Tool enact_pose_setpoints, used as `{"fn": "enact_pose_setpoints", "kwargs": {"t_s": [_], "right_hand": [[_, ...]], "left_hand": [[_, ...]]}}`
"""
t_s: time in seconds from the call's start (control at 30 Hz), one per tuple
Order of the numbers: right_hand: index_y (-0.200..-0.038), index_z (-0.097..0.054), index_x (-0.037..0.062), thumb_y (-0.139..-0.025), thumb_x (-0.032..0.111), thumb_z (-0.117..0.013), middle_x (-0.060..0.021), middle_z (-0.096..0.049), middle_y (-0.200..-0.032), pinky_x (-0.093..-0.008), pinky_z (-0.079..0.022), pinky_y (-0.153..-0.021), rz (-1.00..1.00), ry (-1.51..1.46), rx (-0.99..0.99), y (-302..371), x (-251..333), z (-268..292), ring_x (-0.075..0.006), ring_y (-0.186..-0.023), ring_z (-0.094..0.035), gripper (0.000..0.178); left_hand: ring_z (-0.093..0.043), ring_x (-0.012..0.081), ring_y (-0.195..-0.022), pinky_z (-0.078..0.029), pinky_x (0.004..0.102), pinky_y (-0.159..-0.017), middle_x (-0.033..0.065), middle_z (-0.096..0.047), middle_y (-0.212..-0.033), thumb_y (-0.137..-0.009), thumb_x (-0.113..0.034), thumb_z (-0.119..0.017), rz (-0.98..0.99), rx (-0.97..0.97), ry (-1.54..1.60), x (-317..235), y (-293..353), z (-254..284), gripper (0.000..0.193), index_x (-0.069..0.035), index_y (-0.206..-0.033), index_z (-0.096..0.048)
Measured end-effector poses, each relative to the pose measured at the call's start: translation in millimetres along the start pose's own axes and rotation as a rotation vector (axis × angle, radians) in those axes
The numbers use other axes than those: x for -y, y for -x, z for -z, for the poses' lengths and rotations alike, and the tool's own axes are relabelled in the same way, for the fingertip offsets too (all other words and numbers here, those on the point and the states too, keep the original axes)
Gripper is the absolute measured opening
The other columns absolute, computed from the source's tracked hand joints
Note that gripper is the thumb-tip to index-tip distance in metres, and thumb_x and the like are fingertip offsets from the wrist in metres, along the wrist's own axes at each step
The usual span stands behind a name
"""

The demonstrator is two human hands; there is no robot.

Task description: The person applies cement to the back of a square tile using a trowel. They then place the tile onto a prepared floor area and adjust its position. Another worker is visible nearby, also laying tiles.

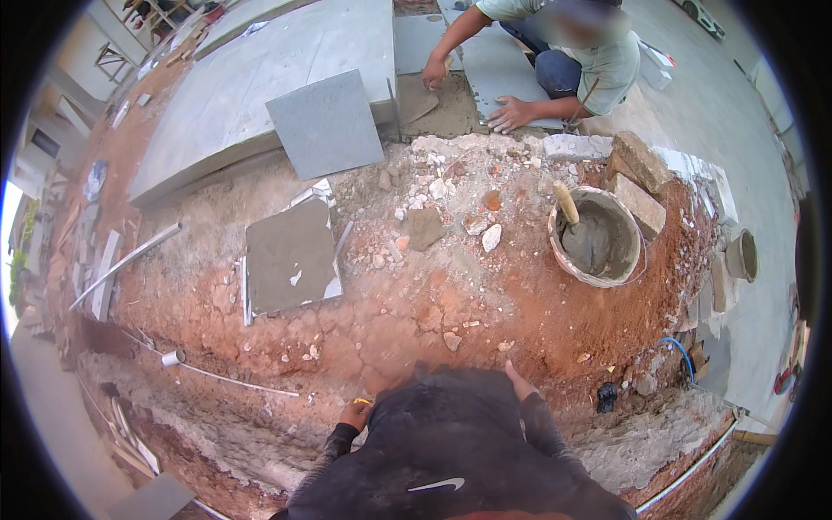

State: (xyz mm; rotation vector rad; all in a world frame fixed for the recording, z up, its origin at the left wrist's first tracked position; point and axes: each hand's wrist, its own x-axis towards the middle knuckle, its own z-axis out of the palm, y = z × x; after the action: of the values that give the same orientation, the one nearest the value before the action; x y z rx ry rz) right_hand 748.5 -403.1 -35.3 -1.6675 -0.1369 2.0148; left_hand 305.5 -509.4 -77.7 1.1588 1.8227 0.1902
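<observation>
My left hand (354, 414) is beside my dark clothing, closed around a small yellow object (363, 401) whose kind I cannot make out. On the other side, my right hand (520, 382) rests by my leg, its visible part stretched out and holding nothing that shows; the rest is hidden. Ahead, a crouching co-worker (598, 74) works a trowel (423, 107) over a wet mortar bed (455, 100). The co-worker's other hand (511, 114) lies on a laid grey tile (503, 74). A loose grey tile (325, 124) leans against the concrete slab's edge.
A mortar-covered square panel (290, 257) lies on red soil at left. To the right stand a bucket of mortar (598, 243) with a wooden-handled tool, bricks (637, 204) and a smaller bucket (742, 256). Rubble (442, 186) covers the middle; a white pipe (234, 380) crosses the near-left trench.
</observation>
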Motion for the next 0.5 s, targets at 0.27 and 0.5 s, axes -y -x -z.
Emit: {"fn": "enact_pose_setpoints", "kwargs": {"t_s": [0.27, 0.5], "right_hand": [[-0.136, -0.043, 0.0020, -0.094, 0.037, -0.055, -0.0105, -0.053, -0.130, -0.0339, -0.043, -0.096, 0.202, 0.349, 0.309, -31.5, 84.4, -49.9, -0.0194, -0.115, -0.054, 0.056], [-0.130, -0.050, 0.0002, -0.089, 0.037, -0.064, -0.0115, -0.056, -0.124, -0.0312, -0.049, -0.089, 0.194, 0.563, 0.347, -51.2, 70.3, -62.5, -0.0188, -0.110, -0.057, 0.056]], "left_hand": [[-0.065, 0.0308, -0.092, -0.048, 0.0396, -0.082, 0.0184, -0.068, -0.092, -0.079, -0.028, -0.062, -0.022, 0.525, -0.298, -45.9, 28.7, 32.0, 0.026, -0.008, -0.093, -0.069], [-0.063, 0.0238, -0.098, -0.045, 0.0360, -0.087, 0.0118, -0.069, -0.104, -0.078, -0.031, -0.069, -0.189, 0.905, 0.066, -58.2, 43.6, 43.4, 0.041, -0.005, -0.109, -0.066]]}}
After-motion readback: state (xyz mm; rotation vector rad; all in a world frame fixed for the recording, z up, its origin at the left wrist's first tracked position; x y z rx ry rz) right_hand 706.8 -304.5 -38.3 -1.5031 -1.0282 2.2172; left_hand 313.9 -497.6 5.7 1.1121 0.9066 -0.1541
